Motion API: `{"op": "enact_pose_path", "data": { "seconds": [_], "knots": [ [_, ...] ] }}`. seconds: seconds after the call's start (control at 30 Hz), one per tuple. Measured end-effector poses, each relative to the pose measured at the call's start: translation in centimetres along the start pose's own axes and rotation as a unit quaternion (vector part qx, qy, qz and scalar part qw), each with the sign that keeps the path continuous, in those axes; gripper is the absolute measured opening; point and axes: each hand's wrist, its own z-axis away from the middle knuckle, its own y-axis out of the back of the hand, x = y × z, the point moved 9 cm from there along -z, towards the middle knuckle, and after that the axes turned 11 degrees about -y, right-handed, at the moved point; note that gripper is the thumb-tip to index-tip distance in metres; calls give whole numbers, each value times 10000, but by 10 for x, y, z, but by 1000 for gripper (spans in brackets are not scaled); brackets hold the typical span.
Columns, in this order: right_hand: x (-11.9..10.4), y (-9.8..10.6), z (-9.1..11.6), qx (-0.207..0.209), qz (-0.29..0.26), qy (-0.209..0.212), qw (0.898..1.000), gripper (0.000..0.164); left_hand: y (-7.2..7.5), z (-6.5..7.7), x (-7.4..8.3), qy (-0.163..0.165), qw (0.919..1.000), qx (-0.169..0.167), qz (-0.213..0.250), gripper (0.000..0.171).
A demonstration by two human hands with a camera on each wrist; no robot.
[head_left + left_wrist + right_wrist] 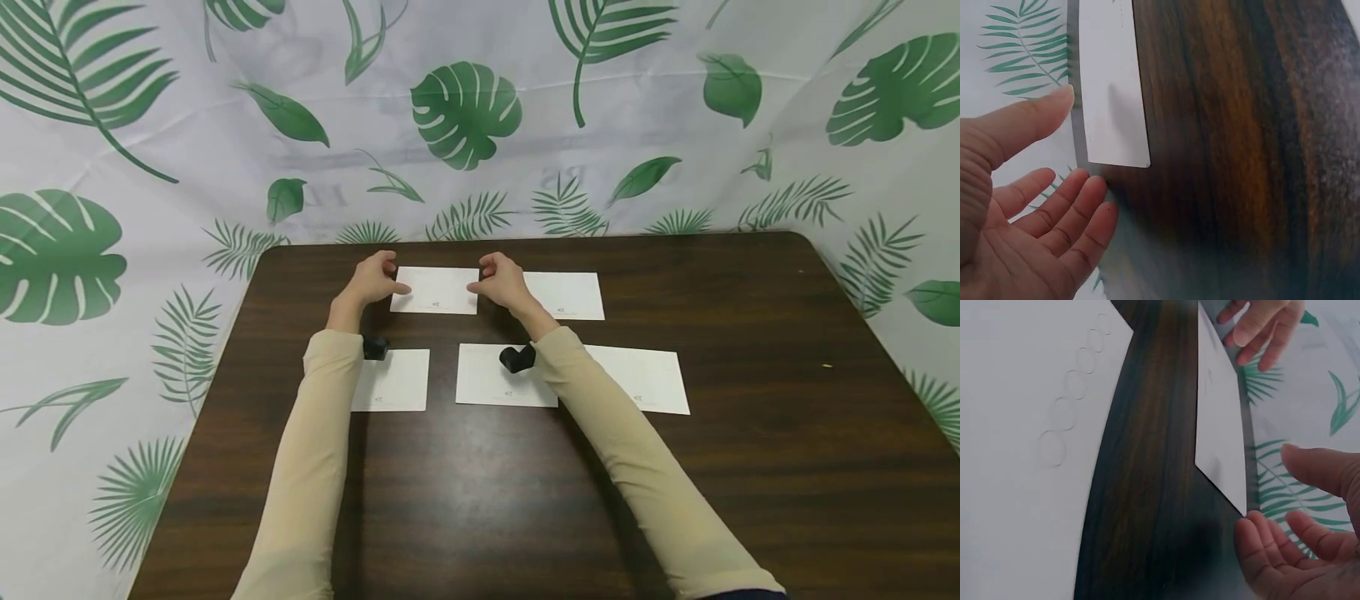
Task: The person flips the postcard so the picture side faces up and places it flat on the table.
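A white paper card (435,290) with a small faint mark lies flat near the far side of the table, between the two hands. My left hand (372,279) is at its left end, thumb tip over the edge in the head view. Fingers and thumb of this left hand (1054,240) are spread apart in the left wrist view, gripping nothing. At the card's right end is my right hand (504,282), its thumb close to the edge. In the right wrist view the right hand (1291,550) has loosely bent fingers near the card's corner; whether they touch it I cannot tell.
Another white card (566,296) lies to the right in the far row. Nearer are a left card (393,383), a middle card (483,379) and a right card (648,379), partly under the forearms. A leaf-print cloth (465,117) hangs behind the dark wooden table (465,500).
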Motion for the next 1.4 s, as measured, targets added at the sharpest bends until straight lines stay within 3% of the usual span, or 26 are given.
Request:
{"op": "enact_pose_path", "data": {
  "seconds": [0.13,0.2,0.3,0.37,0.47,0.53,0.63,0.83,0.93,1.1,1.4],
  "knots": [
    [4,-4,-4,-174,-371,-548,9977,52,-3,-10,-16,213,9997,-52,-47,77],
    [5,-6,-4,-279,-575,-795,9948,53,-7,-26,-43,199,9995,196,-134,74],
    [5,-9,-5,-379,-802,-1079,9902,55,-17,-64,-94,22,9983,494,-297,72],
    [5,-10,-5,-420,-1011,-1253,9861,56,-27,-90,-129,85,9981,410,-456,77],
    [6,-11,-5,-460,-1319,-1543,9781,55,-38,-116,-158,98,9981,201,-582,83],
    [6,-11,-5,-455,-1444,-1717,9734,53,-41,-122,-165,151,9976,144,-656,83],
    [6,-12,-5,-374,-1502,-1914,9692,49,-34,-110,-147,31,9956,489,-796,74],
    [7,-8,-7,-82,-1240,-2109,9696,34,-12,-42,-52,689,9949,273,-689,66],
    [10,-8,-9,7,-1178,-2166,9691,25,-6,-21,-22,785,9947,343,-575,60],
    [14,-8,-13,31,-1326,-2231,9657,17,-4,-9,-8,768,9945,501,-515,55],
    [10,-15,-8,-633,-1693,-2516,9508,36,-7,-10,-11,826,9955,314,-339,47]
  ]
}}
